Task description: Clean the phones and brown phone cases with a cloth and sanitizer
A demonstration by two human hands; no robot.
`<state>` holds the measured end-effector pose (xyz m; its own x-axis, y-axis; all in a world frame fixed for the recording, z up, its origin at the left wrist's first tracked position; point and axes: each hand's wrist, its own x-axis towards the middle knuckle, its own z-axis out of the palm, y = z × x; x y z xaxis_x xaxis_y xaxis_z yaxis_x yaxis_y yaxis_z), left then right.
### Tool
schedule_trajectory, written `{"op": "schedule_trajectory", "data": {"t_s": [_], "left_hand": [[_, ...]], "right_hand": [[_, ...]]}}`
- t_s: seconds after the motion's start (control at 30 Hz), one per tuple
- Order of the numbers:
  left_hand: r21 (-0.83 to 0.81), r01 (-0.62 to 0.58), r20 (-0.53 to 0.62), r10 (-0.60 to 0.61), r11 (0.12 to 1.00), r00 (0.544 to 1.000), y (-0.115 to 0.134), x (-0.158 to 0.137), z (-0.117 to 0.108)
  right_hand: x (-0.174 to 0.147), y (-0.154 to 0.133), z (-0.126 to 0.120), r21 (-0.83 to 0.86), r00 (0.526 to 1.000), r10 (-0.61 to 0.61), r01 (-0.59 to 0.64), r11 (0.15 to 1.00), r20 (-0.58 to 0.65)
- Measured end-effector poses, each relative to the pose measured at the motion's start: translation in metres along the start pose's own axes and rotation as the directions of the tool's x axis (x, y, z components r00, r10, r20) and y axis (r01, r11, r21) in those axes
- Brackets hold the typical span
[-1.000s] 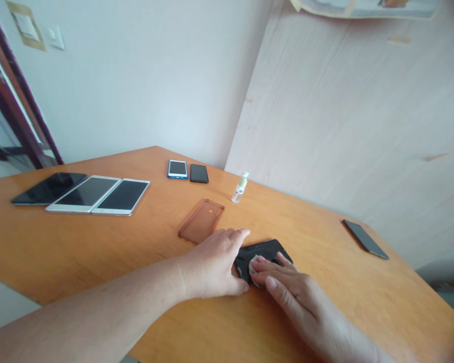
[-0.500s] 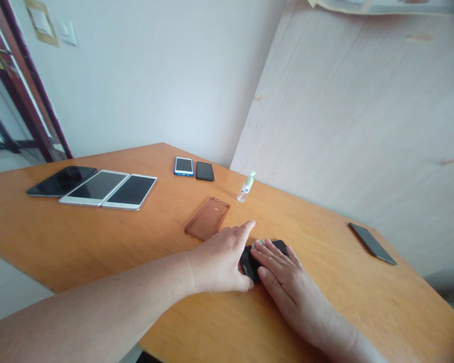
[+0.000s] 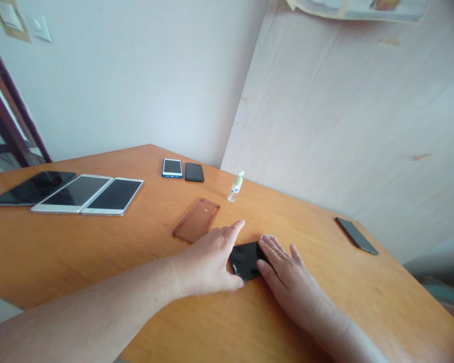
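head view: a black phone lies flat, screen side apparently up, on the wooden table, between the two hands. left hand is spread wide, thumb at the phone's near left corner, fingers reaching past its far side. right hand lies flat over the phone's right part, fingers nearly together, pressing a pale wad at the far edge; any grip on it cannot be told.

progress, as judged: work on the surface is under way, not finished. the left part is exposed, with light marks that may be smears or reflections; the part under the right hand cannot be inspected.

just beyond the left hand lies a brown case, without a phone in it. farther out, a pump bottle stands upright, and a blue-edged phone lies beside a small dark phone.
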<state>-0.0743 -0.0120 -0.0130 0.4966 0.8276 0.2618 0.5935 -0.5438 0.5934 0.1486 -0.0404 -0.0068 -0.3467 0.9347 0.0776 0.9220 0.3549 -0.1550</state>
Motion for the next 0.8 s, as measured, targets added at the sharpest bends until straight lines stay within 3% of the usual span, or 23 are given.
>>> {"op": "schedule_trajectory", "data": {"t_s": [0.1,0.17,0.33,0.4,0.57,0.63,0.7,0.8], "left_hand": [[-0.001,-0.011,-0.016,0.011,1.000,1.000,0.001,0.000,-0.001],[0.006,-0.007,-0.014,0.007,1.000,1.000,0.002,0.000,-0.001],[0.050,-0.010,0.041,0.008,0.999,0.999,0.002,0.000,-0.003],[0.072,-0.014,0.056,0.010,0.997,0.998,0.003,0.000,-0.004],[0.091,-0.007,0.100,-0.002,0.996,0.995,0.008,0.000,-0.009],[0.092,-0.010,0.122,-0.001,0.996,0.992,0.009,0.000,-0.011],[0.097,-0.010,0.132,-0.003,0.995,0.991,0.010,0.000,-0.012],[0.110,-0.022,0.131,0.007,0.994,0.991,0.009,0.001,-0.012]], "right_hand": [[-0.007,-0.020,-0.009,0.089,0.973,-0.218,0.211,0.973,0.079],[-0.007,-0.023,-0.010,0.103,0.965,-0.248,0.238,0.966,0.090],[0.002,0.010,-0.002,-0.065,0.997,0.078,-0.077,0.995,0.017],[-0.001,0.015,-0.001,-0.106,0.994,0.110,-0.107,0.989,0.017],[-0.023,-0.012,-0.012,-0.002,0.978,-0.195,0.196,0.981,0.077],[-0.026,-0.017,-0.015,0.052,0.968,-0.236,0.232,0.971,0.082],[-0.024,-0.010,-0.017,0.070,0.987,-0.157,0.155,0.985,0.020],[-0.017,0.012,-0.017,0.080,0.996,0.053,-0.047,0.996,-0.072]]}}
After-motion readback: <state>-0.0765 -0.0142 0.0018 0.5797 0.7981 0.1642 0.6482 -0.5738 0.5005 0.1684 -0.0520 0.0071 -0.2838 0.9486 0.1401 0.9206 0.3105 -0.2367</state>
